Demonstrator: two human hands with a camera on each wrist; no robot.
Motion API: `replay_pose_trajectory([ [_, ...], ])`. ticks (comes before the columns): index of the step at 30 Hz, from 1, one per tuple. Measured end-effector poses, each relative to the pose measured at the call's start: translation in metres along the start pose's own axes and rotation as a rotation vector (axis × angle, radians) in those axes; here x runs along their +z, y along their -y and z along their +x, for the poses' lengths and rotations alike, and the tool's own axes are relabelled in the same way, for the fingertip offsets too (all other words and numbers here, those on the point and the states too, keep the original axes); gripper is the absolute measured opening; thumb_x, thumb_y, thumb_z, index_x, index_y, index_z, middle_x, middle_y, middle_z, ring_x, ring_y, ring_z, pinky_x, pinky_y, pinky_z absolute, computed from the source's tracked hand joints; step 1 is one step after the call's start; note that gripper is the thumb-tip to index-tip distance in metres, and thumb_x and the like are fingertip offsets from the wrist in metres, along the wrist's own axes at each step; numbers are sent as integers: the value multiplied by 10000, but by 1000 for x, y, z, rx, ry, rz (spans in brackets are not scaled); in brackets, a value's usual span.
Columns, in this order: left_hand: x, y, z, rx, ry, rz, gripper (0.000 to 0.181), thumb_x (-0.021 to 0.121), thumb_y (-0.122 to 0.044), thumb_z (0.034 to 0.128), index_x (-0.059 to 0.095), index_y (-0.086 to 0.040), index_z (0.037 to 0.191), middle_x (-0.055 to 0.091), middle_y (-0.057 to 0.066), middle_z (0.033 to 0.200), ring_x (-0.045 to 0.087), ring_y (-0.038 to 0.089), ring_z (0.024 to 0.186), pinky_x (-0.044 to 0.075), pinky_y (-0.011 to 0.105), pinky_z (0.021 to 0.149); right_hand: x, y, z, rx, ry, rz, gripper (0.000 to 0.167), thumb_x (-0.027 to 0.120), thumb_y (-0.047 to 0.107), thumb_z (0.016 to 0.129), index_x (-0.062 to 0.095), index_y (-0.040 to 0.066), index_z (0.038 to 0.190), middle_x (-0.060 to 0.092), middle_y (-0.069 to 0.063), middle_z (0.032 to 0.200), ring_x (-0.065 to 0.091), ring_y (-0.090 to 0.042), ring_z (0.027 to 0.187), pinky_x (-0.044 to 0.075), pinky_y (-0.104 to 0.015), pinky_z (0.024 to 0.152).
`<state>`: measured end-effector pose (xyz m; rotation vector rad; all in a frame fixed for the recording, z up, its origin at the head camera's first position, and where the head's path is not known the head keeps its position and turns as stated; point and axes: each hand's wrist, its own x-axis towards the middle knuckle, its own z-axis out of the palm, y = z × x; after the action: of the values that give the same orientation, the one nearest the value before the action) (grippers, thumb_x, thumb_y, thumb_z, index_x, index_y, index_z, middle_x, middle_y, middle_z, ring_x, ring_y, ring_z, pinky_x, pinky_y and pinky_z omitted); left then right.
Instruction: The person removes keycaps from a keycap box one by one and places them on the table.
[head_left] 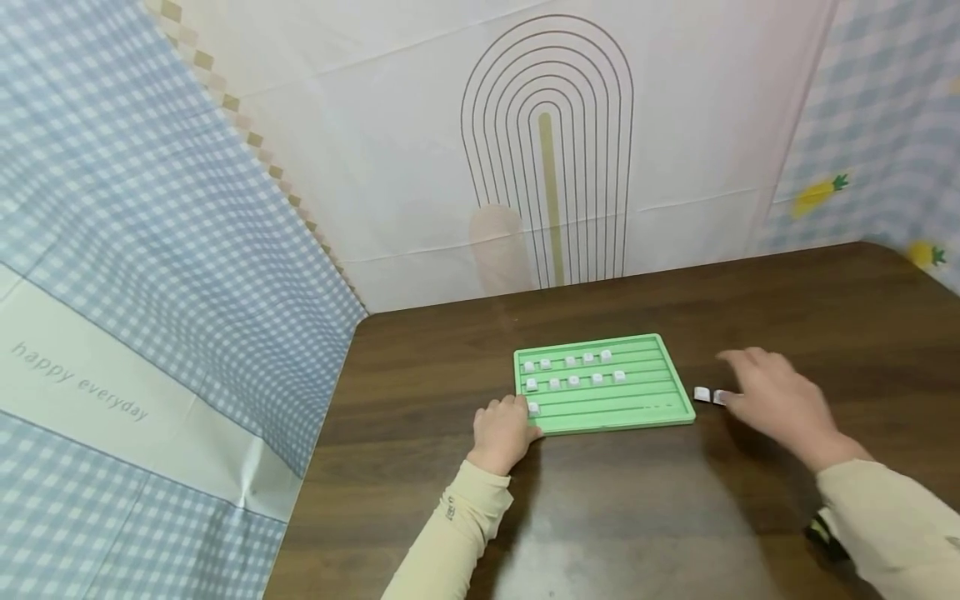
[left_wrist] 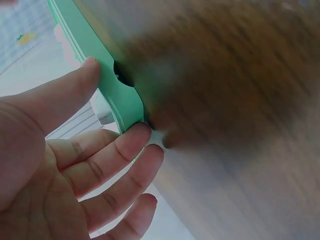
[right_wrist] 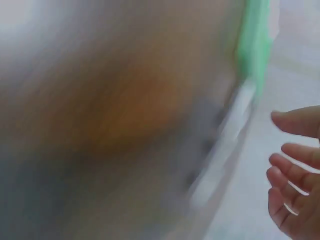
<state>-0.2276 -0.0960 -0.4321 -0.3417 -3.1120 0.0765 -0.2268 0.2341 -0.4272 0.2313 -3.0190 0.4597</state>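
Observation:
A light green ridged tray (head_left: 637, 402) lies on the table, with several small white keycaps (head_left: 573, 381) standing in rows along its ridges. My left hand (head_left: 501, 429) grips the tray's near left corner. In the left wrist view, the thumb (left_wrist: 82, 80) lies on the green side wall and fingertips (left_wrist: 137, 134) touch round the corner. Right of the tray, my right hand (head_left: 780, 404) hovers with parted fingers and nothing visible in them. Loose white keycaps (head_left: 702, 394) lie on the table just left of it; the hand partly hides one. They appear as a blurred pale row (right_wrist: 225, 145) in the right wrist view.
The dark brown wooden table (head_left: 420, 367) meets a white cloth backdrop (head_left: 405, 167) behind and a blue checked cloth (head_left: 187, 250) at the left. A dark object with yellow-green (head_left: 825, 537) shows by the right sleeve.

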Motion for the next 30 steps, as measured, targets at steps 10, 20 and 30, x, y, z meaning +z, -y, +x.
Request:
replay_pose_trajectory([
  [10, 6, -6, 3, 8, 21, -28, 438, 658, -500, 783, 611, -133, 1017, 655, 12, 954, 621, 223, 833, 493, 365, 660, 68, 144, 44, -387, -30, 82, 243, 674, 161, 813, 666, 99, 1047, 659, -58, 1040, 598, -258, 990, 517, -410, 780],
  [20, 9, -14, 5, 39, -59, -57, 416, 675, -504, 764, 620, -129, 935, 628, 14, 796, 606, 204, 687, 465, 327, 559, 95, 167, 52, -394, -144, -157, 80, 679, 150, 807, 670, 79, 841, 642, -48, 852, 594, -222, 752, 511, -371, 631],
  [30, 8, -12, 9, 21, 22, -49, 533, 641, -508, 797, 597, -132, 1172, 659, 23, 971, 633, 224, 832, 498, 360, 649, 69, 149, 50, -352, -100, -42, 122, 670, 175, 800, 673, 81, 876, 663, -52, 869, 609, -235, 789, 512, -377, 631],
])
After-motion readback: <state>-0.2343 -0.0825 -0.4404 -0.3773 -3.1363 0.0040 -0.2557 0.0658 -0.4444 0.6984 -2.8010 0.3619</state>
